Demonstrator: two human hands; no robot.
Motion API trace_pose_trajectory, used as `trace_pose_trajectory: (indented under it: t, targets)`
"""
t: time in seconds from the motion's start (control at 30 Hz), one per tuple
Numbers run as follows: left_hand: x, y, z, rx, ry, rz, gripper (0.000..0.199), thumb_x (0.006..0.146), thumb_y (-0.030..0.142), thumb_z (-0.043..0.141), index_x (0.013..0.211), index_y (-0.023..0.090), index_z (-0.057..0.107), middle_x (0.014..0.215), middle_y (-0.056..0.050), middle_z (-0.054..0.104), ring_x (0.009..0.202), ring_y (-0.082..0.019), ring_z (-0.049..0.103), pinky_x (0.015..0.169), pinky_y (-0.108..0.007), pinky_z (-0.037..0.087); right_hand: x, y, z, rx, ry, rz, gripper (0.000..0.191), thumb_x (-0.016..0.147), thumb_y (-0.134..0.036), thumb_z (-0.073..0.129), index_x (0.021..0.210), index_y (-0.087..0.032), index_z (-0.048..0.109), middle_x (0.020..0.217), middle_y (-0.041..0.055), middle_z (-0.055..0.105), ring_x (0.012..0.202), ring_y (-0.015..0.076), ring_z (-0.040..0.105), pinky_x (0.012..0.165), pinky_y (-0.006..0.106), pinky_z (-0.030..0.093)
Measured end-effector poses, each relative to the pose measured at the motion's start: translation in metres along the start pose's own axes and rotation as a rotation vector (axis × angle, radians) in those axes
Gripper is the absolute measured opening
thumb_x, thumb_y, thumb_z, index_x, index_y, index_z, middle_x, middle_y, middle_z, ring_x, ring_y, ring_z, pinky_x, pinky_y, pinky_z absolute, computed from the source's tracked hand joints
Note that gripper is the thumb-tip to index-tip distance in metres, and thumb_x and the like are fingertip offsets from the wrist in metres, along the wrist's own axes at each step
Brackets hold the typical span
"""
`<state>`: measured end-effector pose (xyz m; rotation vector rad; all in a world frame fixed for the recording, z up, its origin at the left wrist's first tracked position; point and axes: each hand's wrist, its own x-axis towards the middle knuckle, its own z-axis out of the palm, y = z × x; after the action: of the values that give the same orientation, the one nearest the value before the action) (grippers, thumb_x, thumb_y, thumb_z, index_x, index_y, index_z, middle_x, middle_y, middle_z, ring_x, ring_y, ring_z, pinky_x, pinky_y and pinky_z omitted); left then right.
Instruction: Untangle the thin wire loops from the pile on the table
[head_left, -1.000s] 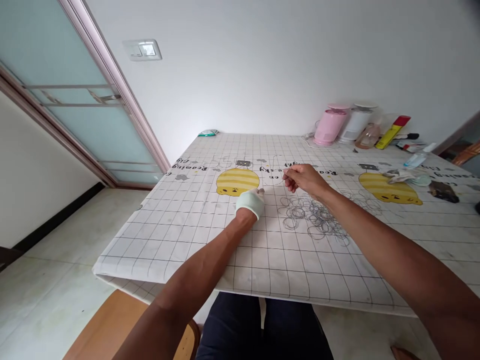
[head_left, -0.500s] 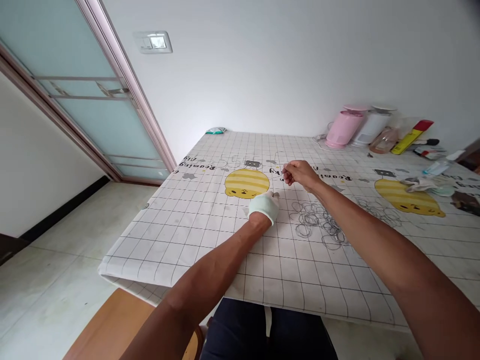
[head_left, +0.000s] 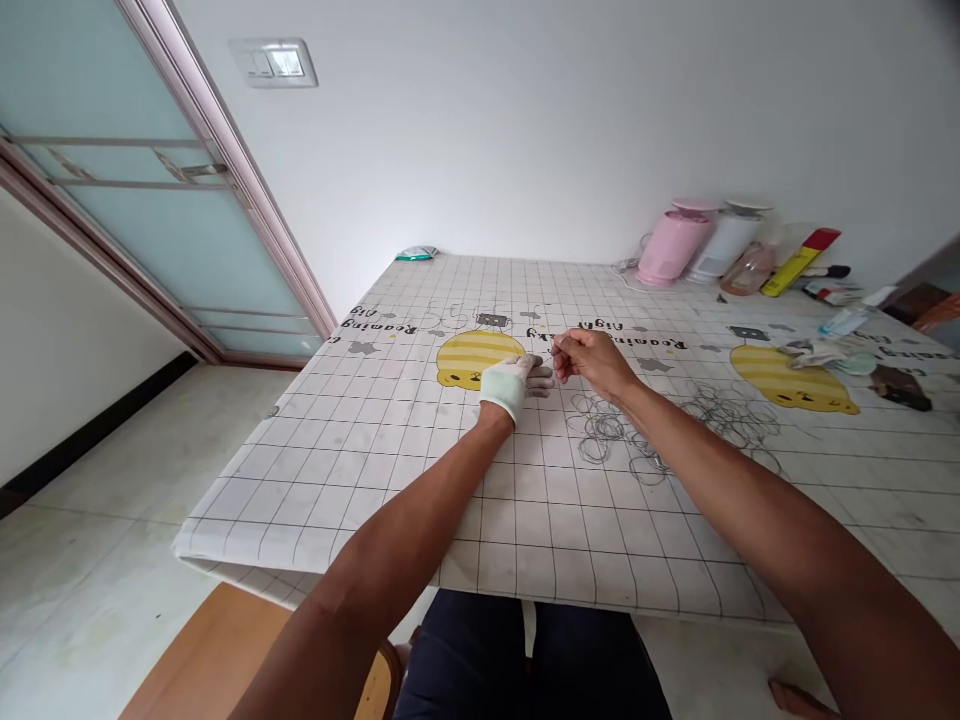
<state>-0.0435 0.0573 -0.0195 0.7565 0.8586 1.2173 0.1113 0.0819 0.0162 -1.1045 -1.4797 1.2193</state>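
Note:
My left hand (head_left: 516, 384) wears a pale work glove with a mint cuff. It rests low over the table by a yellow striped bear print, its fingers stretched out and apart toward the right. Just beside it, my bare right hand (head_left: 592, 362) is closed in a pinch. A very thin dark line, seemingly a wire, shows at its fingertips; whether it touches the glove is unclear. Under and around my right forearm lies a loose tangle of thin grey wire loops (head_left: 604, 427).
A checked cloth (head_left: 420, 540) covers the table. At the back stand a pink device (head_left: 675, 247), a white device (head_left: 726, 247) and a yellow-and-red box (head_left: 799, 265). Another glove (head_left: 829, 353) and a dark brown object (head_left: 900, 387) lie right. A small packet (head_left: 416, 254) sits at the far-left corner.
My left hand's fingers have gone from bunched to stretched out, close to the right fingertips. My right hand stays pinched. The view has shifted slightly.

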Motion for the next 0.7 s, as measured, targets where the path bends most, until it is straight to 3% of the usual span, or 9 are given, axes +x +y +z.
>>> trace_pose_trajectory:
  t: [0.27, 0.43, 0.6, 0.7]
  targets:
    - [-0.004, -0.008, 0.0, 0.1, -0.084, -0.097, 0.023, 0.103, 0.024, 0.05, 0.088, 0.015, 0.065, 0.081, -0.011, 0.073, 0.073, -0.02, 0.072, 0.065, -0.03, 0.057, -0.011, 0.007, -0.003, -0.124, 0.014, -0.045, 0.038, 0.094, -0.046, 0.074, 0.073, -0.016, 0.066, 0.06, 0.0041, 0.065, 0.047, 0.0121, 0.059, 0.042, 0.023, 0.046]
    - [-0.001, -0.012, -0.001, 0.022, -0.124, -0.17, 0.021, 0.103, 0.023, 0.052, 0.093, 0.01, 0.065, 0.085, -0.016, 0.074, 0.068, -0.02, 0.071, 0.062, -0.031, 0.054, -0.02, 0.018, -0.008, -0.082, 0.02, -0.078, 0.039, 0.094, -0.052, 0.071, 0.078, -0.017, 0.067, 0.063, 0.0028, 0.065, 0.049, 0.0111, 0.058, 0.042, 0.021, 0.043]
    - [-0.006, -0.011, -0.001, 0.039, -0.151, -0.116, 0.018, 0.101, 0.022, 0.055, 0.091, 0.011, 0.065, 0.077, -0.011, 0.07, 0.064, -0.017, 0.068, 0.062, -0.028, 0.053, -0.028, 0.022, -0.013, -0.055, 0.01, -0.057, 0.047, 0.091, -0.065, 0.07, 0.089, -0.018, 0.069, 0.071, 0.0043, 0.068, 0.055, 0.0126, 0.061, 0.041, 0.02, 0.042]
    - [-0.011, -0.006, -0.001, 0.099, -0.116, -0.052, 0.015, 0.098, 0.023, 0.06, 0.092, 0.01, 0.065, 0.074, -0.01, 0.069, 0.061, -0.017, 0.067, 0.061, -0.03, 0.054, -0.027, 0.02, -0.02, -0.042, 0.074, -0.066, 0.054, 0.089, -0.071, 0.068, 0.09, -0.017, 0.07, 0.077, 0.0077, 0.07, 0.061, 0.014, 0.064, 0.042, 0.02, 0.045]
